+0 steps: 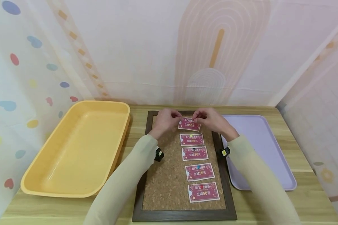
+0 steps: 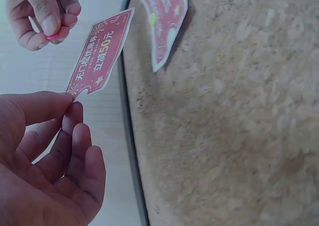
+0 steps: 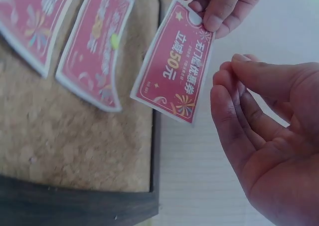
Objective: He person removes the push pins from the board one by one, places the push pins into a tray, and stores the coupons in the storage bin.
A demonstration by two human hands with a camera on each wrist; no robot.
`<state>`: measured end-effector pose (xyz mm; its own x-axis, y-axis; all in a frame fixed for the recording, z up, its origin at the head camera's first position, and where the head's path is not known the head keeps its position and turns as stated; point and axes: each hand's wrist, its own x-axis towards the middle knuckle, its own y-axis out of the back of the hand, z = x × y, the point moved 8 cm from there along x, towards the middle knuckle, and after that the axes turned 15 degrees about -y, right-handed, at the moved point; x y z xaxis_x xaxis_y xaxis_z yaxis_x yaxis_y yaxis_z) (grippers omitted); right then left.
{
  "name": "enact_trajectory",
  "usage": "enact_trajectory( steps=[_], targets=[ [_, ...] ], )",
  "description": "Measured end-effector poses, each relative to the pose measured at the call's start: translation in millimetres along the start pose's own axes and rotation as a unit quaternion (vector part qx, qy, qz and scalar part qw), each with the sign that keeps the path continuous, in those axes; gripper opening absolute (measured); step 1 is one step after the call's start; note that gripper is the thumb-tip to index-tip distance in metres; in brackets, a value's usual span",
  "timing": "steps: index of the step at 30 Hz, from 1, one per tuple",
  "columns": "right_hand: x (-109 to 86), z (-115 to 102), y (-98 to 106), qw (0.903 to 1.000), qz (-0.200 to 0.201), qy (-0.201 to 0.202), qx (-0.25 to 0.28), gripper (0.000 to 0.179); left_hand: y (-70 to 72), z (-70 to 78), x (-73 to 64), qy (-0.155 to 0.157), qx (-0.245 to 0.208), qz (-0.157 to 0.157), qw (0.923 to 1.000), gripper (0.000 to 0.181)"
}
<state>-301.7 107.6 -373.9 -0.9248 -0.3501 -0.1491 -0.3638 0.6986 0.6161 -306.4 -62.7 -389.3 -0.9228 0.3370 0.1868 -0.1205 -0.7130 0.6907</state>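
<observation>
Between thumb and index finger, my left hand [image 1: 166, 120] pinches one corner of a dark pink paper coupon [image 2: 102, 54] with a white border. It is held over the far end of a cork board [image 1: 163, 184] in a dark frame. Beside the coupon's other end, my right hand [image 1: 211, 120] pinches a small pink push pin [image 2: 52, 37], seen in the left wrist view. Several matching coupons run down the right half of the board, among them a nearest coupon [image 1: 204, 192] with a red pin [image 1: 201, 187] and another under a yellow pin [image 1: 191, 135].
To the left on the wooden table [image 1: 45, 209] stands a deep yellow tray [image 1: 73, 147]. A flat lilac tray [image 1: 259, 147] lies right of the board, close to its frame. A patterned curtain [image 1: 146, 53] hangs behind the table.
</observation>
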Motion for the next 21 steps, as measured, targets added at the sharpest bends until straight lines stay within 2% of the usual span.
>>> enact_trajectory(
  steps=[5,10,14,21],
  targets=[
    [-12.0,-7,5,0.9996,0.022,0.014,0.012,0.009,11.6,6.5,-5.5,-0.003,-0.016,0.013,0.9998,0.015],
    [-23.4,-14,9,0.9987,0.036,0.023,0.028,0.009,22.8,11.9,-12.2,-0.021,-0.025,0.026,0.9991,0.015],
    [-32.0,-20,13,0.9981,0.05,0.026,0.024,0.009,30.5,14.8,-19.4,-0.036,-0.022,0.039,0.9984,0.013],
    [-45.5,-20,20,0.997,0.075,0.015,0.012,0.009,41.6,24.6,-32.4,-0.066,-0.044,0.063,0.9949,0.013]
  ],
)
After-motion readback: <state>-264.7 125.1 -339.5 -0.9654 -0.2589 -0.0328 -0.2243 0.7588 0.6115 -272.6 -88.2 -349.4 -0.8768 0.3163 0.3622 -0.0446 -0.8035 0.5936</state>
